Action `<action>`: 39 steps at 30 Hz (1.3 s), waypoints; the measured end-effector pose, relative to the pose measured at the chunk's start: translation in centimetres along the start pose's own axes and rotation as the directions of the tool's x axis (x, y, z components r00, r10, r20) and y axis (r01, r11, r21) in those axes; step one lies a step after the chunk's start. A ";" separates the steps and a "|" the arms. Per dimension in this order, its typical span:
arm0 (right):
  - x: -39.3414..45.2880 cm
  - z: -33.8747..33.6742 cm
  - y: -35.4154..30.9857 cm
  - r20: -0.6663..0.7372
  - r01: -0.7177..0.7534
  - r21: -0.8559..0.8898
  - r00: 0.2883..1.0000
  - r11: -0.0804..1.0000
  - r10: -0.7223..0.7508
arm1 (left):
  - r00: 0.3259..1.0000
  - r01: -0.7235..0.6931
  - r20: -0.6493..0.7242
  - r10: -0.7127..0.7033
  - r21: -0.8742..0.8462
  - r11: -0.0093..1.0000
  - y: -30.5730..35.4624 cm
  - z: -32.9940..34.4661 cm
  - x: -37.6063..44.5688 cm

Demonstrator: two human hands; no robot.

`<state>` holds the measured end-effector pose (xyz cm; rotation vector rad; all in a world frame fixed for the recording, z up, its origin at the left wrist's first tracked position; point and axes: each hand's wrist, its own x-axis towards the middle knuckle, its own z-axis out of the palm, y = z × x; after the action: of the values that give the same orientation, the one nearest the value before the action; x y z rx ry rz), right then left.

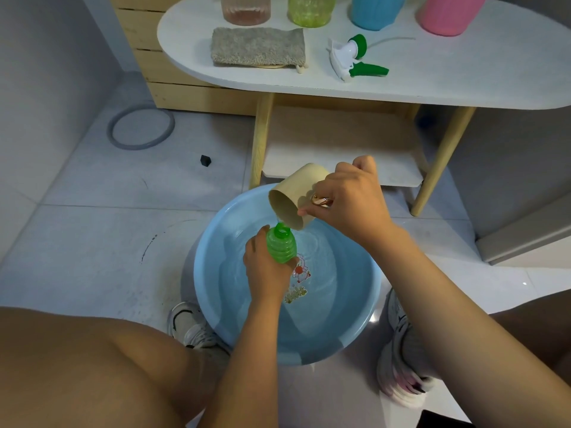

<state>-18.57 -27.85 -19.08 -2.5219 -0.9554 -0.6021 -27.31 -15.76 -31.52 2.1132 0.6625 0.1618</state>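
My left hand [266,268] grips a ribbed green bottle [280,244] upright over a light blue basin [364,322] that holds water. My right hand [349,202] holds a beige cup [293,200], tilted so its rim hangs just above the bottle's open neck. A thin stream of water runs from the cup into the neck. The lower part of the bottle is hidden by my fingers.
A white oval table [463,72] stands behind the basin, carrying a grey cloth [258,46], a green-and-white spray head [352,57] and several coloured bottles at the back. A grey ring [140,126] lies on the tiled floor. My knees and shoes flank the basin.
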 end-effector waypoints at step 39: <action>-6.3 11.3 5.1 0.416 -0.429 -0.301 0.745 0.852 0.521 | 0.984 0.051 -0.158 -0.077 -0.164 0.985 -3.0 -0.1 0.4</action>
<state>-16.44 -29.34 -32.75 -2.9967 -0.3433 0.1237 -28.17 -14.07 -33.83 1.9358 0.7875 0.3448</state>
